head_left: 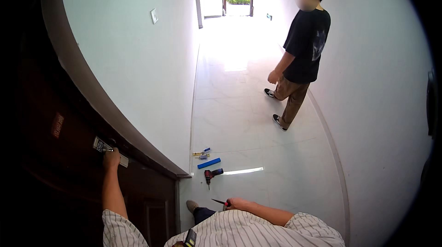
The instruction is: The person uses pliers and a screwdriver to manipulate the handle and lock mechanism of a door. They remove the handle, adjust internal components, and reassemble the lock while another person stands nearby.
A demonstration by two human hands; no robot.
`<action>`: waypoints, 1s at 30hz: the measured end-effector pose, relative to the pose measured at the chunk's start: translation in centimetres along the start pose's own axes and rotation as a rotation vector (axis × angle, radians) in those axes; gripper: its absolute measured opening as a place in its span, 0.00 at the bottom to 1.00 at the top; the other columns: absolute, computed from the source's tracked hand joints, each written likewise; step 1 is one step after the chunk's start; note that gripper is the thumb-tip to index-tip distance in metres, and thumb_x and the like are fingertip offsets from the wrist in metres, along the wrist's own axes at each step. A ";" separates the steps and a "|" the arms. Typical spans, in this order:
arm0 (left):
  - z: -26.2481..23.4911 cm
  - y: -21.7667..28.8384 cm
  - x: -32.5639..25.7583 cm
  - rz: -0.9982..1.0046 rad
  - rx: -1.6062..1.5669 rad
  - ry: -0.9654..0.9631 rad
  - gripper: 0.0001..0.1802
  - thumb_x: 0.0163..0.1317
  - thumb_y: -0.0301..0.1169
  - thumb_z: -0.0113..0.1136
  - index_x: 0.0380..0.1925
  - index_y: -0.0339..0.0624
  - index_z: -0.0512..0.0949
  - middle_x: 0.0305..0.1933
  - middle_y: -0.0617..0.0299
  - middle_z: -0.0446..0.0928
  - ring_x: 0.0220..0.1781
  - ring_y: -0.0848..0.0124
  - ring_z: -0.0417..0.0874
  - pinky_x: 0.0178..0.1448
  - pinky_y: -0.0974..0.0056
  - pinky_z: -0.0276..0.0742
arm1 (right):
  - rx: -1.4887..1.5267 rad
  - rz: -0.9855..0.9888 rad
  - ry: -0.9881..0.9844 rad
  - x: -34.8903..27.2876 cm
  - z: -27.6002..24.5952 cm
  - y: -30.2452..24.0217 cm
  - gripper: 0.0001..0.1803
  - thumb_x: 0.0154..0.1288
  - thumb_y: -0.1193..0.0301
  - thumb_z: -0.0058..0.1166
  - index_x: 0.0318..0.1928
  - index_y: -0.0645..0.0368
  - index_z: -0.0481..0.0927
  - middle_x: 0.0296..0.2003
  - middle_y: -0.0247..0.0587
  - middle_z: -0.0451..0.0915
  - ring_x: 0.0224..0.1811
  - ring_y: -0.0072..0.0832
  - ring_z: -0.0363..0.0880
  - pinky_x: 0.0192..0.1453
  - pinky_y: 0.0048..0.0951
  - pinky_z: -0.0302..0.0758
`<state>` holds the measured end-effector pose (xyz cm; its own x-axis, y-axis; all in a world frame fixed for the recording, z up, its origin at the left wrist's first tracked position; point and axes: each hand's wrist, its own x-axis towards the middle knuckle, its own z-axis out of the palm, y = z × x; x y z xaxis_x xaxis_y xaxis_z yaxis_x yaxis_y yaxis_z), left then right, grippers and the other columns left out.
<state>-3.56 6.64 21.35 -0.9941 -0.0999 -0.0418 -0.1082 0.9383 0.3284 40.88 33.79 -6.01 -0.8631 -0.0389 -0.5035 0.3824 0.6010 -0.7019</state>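
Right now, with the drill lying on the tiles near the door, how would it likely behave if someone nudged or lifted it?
The drill lies on its side on glossy tile, so a nudge would probably make it slide or pivot rather than roll; its angled handle should stop rolling. It looks rigid and compact, likely heavy for its size. The thin bit at its lower end seems the part most easily knocked.

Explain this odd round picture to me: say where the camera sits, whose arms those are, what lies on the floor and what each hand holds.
The camera is worn on a person's head and looks down, so its wide lens bends straight edges. The arms rising from the bottom edge are the wearer's own. The left hand is raised to a lock fitting on a dark wooden door. The right hand holds a screwdriver with a red handle. On the pale tiled floor lie a red cordless drill, a blue bar and some small parts. Another person in a black shirt stands further down the corridor.
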 end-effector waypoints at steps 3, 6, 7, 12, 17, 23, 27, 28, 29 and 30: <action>0.1 0.0 0.0 -0.026 0.016 -0.020 0.32 0.65 0.49 0.42 0.49 0.28 0.79 0.55 0.35 0.76 0.58 0.41 0.77 0.61 0.46 0.72 | -0.019 0.012 -0.004 -0.1 -0.2 -0.4 0.23 0.60 0.54 0.56 0.44 0.61 0.80 0.35 0.57 0.82 0.41 0.53 0.80 0.45 0.47 0.75; 0.6 -0.4 0.6 -0.037 0.002 -0.010 0.32 0.64 0.49 0.41 0.48 0.28 0.79 0.54 0.35 0.77 0.58 0.41 0.77 0.61 0.46 0.72 | -0.012 0.008 -0.010 0.0 -0.2 -0.2 0.24 0.61 0.53 0.56 0.45 0.62 0.80 0.36 0.58 0.81 0.42 0.53 0.80 0.45 0.47 0.74; 0.8 -0.6 1.0 -0.026 -0.003 -0.003 0.32 0.64 0.49 0.42 0.48 0.28 0.79 0.54 0.35 0.77 0.57 0.41 0.77 0.61 0.46 0.72 | -0.002 0.001 -0.010 0.1 -0.1 0.1 0.24 0.61 0.53 0.56 0.45 0.62 0.80 0.37 0.59 0.81 0.43 0.54 0.80 0.45 0.47 0.74; 1.6 -1.4 2.0 -0.002 -0.007 0.039 0.32 0.63 0.48 0.43 0.46 0.29 0.80 0.52 0.35 0.78 0.56 0.41 0.78 0.61 0.46 0.73 | 0.007 0.029 -0.044 0.2 -0.7 -0.3 0.25 0.61 0.52 0.56 0.45 0.63 0.79 0.38 0.60 0.81 0.43 0.54 0.79 0.45 0.47 0.74; 1.1 -0.9 1.3 -0.012 0.028 0.022 0.32 0.62 0.50 0.43 0.47 0.30 0.80 0.53 0.37 0.78 0.57 0.42 0.78 0.61 0.47 0.73 | -0.012 0.020 -0.034 0.6 -0.3 0.4 0.24 0.60 0.53 0.57 0.45 0.63 0.80 0.38 0.59 0.81 0.43 0.54 0.79 0.45 0.47 0.74; 0.6 -0.2 0.6 -0.039 0.053 -0.008 0.32 0.64 0.50 0.43 0.50 0.30 0.78 0.55 0.37 0.76 0.59 0.43 0.77 0.61 0.47 0.72 | 0.009 0.029 -0.033 0.3 -0.8 -0.2 0.23 0.60 0.54 0.57 0.45 0.62 0.80 0.38 0.58 0.82 0.43 0.53 0.80 0.46 0.47 0.75; 0.0 0.1 -0.1 -0.051 0.012 -0.090 0.32 0.67 0.50 0.41 0.53 0.31 0.76 0.57 0.37 0.75 0.59 0.43 0.76 0.61 0.46 0.72 | 0.001 0.012 -0.029 0.3 -0.8 0.0 0.23 0.60 0.55 0.57 0.45 0.63 0.80 0.37 0.58 0.82 0.42 0.53 0.80 0.46 0.47 0.75; 0.2 -0.3 0.4 -0.052 0.015 -0.090 0.33 0.67 0.50 0.40 0.53 0.30 0.76 0.57 0.37 0.75 0.59 0.43 0.76 0.61 0.46 0.72 | 0.008 0.006 -0.035 0.4 -0.8 0.1 0.23 0.60 0.56 0.57 0.45 0.63 0.80 0.37 0.59 0.81 0.42 0.53 0.80 0.46 0.47 0.75; 0.7 -1.0 1.3 -0.053 0.018 -0.091 0.33 0.68 0.50 0.40 0.54 0.30 0.76 0.58 0.38 0.75 0.59 0.42 0.76 0.61 0.45 0.72 | 0.007 -0.003 -0.027 0.5 -0.6 0.1 0.23 0.60 0.56 0.56 0.45 0.63 0.80 0.36 0.59 0.81 0.42 0.53 0.80 0.46 0.47 0.74; 0.8 -1.0 1.5 -0.052 0.020 -0.093 0.33 0.68 0.50 0.40 0.54 0.30 0.75 0.58 0.38 0.75 0.59 0.42 0.76 0.60 0.45 0.72 | 0.006 -0.010 -0.019 0.5 -0.6 0.2 0.23 0.60 0.56 0.56 0.45 0.64 0.80 0.36 0.59 0.81 0.41 0.53 0.80 0.45 0.47 0.74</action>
<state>-4.96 5.79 20.16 -0.9822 -0.1181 -0.1463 -0.1583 0.9393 0.3043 40.28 34.38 -6.09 -0.8604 -0.0596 -0.5061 0.3760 0.5959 -0.7095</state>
